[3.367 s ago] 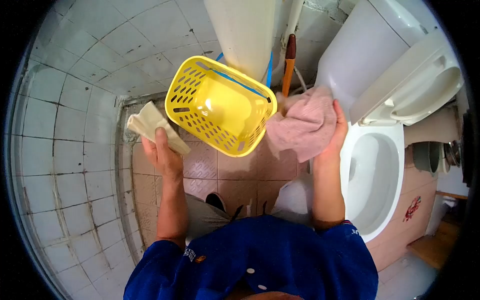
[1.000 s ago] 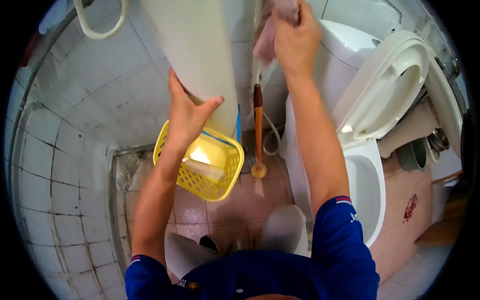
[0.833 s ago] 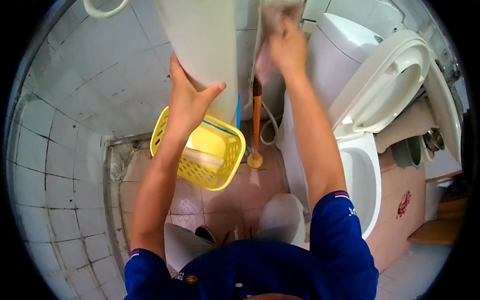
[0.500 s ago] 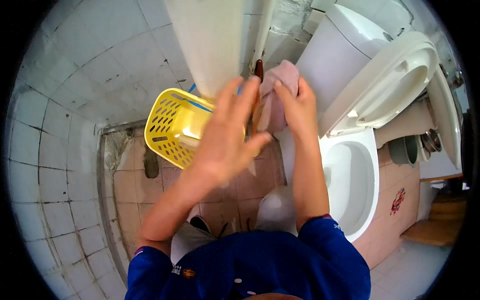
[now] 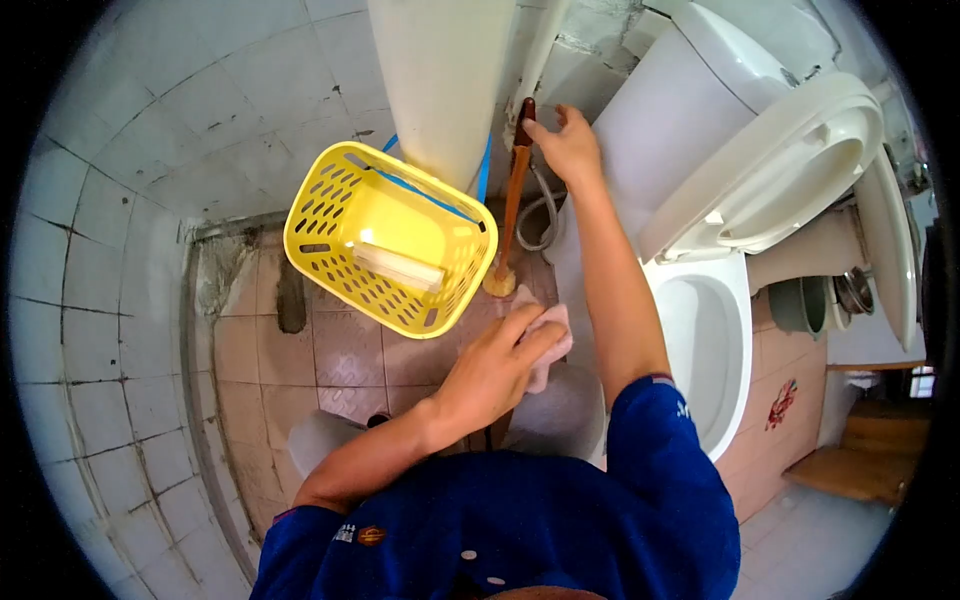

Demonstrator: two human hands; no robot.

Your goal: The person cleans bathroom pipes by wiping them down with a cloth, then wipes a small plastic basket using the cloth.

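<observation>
My left hand [image 5: 490, 372] grips a pink cloth [image 5: 545, 345] low in front of my body, above my knees. Farther up, my right hand [image 5: 572, 150] reaches toward a long-handled brush [image 5: 513, 195]; its thumb is right by the dark red-brown grip and its fingers are spread. That brush leans upright behind, beside the toilet, with its pale head down on the floor. Left of it sits a yellow perforated basket [image 5: 345, 160], with a long pale block [image 5: 398, 266] lying inside.
At my right stands a white toilet [image 5: 735, 400] with its lid and seat raised. A thick cream pipe [image 5: 435, 80] rises behind the basket, with blue strapping near its base. Grey tiled wall [image 5: 110, 290] runs along the left. Stacked pots [image 5: 800, 305] are at far right.
The pink cloth has passed from my right hand to my left, which has dropped closer to my body. My right hand has moved up to the brush's grip.
</observation>
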